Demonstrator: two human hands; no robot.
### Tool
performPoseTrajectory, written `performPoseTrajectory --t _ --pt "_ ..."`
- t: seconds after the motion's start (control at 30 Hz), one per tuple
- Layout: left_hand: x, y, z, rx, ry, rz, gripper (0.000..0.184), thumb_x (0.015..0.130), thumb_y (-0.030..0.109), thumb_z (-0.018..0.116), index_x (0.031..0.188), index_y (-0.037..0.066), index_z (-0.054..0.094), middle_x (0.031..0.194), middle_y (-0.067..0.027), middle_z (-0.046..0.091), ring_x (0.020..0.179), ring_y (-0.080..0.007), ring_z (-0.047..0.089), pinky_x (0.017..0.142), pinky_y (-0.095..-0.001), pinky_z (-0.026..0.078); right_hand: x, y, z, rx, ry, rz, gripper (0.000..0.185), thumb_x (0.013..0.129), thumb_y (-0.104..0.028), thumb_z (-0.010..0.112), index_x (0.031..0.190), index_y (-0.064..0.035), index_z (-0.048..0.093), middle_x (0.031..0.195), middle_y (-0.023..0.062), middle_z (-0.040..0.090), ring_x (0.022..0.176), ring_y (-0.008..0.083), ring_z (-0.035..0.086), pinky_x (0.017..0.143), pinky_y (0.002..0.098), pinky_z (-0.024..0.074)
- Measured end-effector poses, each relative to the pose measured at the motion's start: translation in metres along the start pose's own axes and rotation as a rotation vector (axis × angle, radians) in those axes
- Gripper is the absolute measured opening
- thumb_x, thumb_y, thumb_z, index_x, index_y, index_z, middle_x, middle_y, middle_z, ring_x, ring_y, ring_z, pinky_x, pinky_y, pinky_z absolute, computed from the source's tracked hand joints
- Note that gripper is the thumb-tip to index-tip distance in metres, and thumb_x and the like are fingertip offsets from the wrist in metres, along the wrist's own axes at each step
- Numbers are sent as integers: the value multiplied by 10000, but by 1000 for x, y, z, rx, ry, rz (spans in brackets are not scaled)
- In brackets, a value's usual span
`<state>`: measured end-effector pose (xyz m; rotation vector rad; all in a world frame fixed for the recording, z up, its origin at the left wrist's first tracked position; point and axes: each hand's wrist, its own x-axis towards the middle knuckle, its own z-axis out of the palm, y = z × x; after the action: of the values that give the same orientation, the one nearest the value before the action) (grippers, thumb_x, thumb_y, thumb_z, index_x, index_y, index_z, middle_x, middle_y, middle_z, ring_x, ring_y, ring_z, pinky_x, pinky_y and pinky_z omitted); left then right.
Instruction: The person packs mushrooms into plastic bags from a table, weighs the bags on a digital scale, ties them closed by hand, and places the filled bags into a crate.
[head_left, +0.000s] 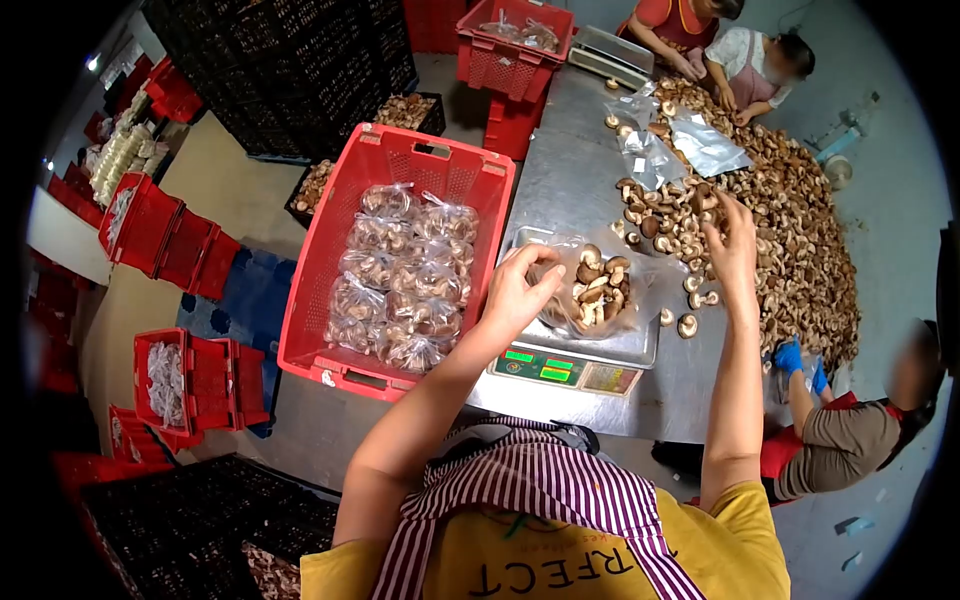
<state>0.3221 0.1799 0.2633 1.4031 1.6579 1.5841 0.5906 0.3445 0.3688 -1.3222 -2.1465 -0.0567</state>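
My left hand [520, 288] pinches the left rim of a clear plastic bag [648, 282]. Inside the bag lie several brown-capped mushrooms [600, 290], some with pale stems up. The bag rests on the steel pan of a digital scale [640, 350], whose green display is lit. To the right, my right hand [735, 240] is at the near edge of a large mushroom heap [800, 240], its fingers closed around a mushroom [706, 200]. A few loose mushrooms [688, 325] lie between the scale and the heap.
Left of the scale stands a red crate [300, 310] holding several filled mushroom bags [400, 270]. Empty plastic bags [705, 140] lie on the steel table [560, 160]. Two people work at the far end; another with blue gloves [788, 355] is at right. Black crates [290, 70] stand behind.
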Motion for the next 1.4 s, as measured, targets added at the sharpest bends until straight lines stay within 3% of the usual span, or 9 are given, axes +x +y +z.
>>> performPoseTrajectory --t 0.13,0.33,0.53,0.73,0.8,0.9,1.03,1.2,1.4 --pt "-2 4 0 10 -9 13 233 820 192 715 980 29 670 958 -101 667 880 -212 618 786 -330 473 -24 -21 -11 472 -140 207 375 875 -131 624 1249 -123 606 1268 83 598 1146 230 583 907 359 502" --pt "3 12 2 43 -19 46 246 801 208 738 960 34 667 872 -89 651 835 -215 615 753 -340 486 -58 -78 -14 634 -227 -40 234 872 -21 591 1096 -31 661 1120 89 649 1025 204 622 858 306 501" --pt "3 11 10 201 -122 20 207 780 188 750 916 46 683 714 -80 613 655 -223 589 652 -334 485 -71 -106 19 403 -325 -349 167 819 -3 636 984 -25 649 976 141 634 951 333 616 817 412 499" --pt "-8 5 3 23 -40 6 103 832 72 683 894 -3 647 697 -78 607 640 -138 563 591 -298 453 -83 -130 34 655 -514 -327 146 822 10 608 964 -20 622 887 137 640 889 335 637 772 423 503" --pt "-9 14 -2 -46 -30 -80 98 853 70 669 872 -16 624 685 -63 584 637 -113 533 589 -284 440 -87 -120 52 580 -587 -296 174 810 6 613 981 -27 627 944 153 635 917 343 632 786 431 509" --pt "-12 14 -4 -73 -42 -74 100 863 67 667 858 -16 611 678 -34 554 639 -100 507 590 -274 427 -88 -98 78 16 -687 -183 318 775 -15 643 1089 -65 626 1167 209 574 1043 362 596 853 450 515" --pt "-14 8 -3 -100 -47 -93 71 874 55 662 882 -6 627 705 3 544 677 -74 494 609 -255 418 -114 -45 149 25 -604 -127 382 805 -61 667 1181 -100 612 1286 202 513 1192 369 515 979 431 457" --pt "-11 3 -10 -112 -46 -179 46 892 44 645 893 0 633 724 30 542 707 -49 480 629 -224 409 -85 -63 106 179 -589 -106 313 830 -136 658 1124 -50 594 1189 166 562 1106 379 552 943 435 462" --pt "-7 11 -6 -148 -68 -201 46 898 48 641 906 3 635 741 34 544 725 -49 482 656 -222 424 -95 -104 114 176 -681 -168 502 779 -310 697 1178 -31 575 1150 201 552 1130 364 535 951 432 458"
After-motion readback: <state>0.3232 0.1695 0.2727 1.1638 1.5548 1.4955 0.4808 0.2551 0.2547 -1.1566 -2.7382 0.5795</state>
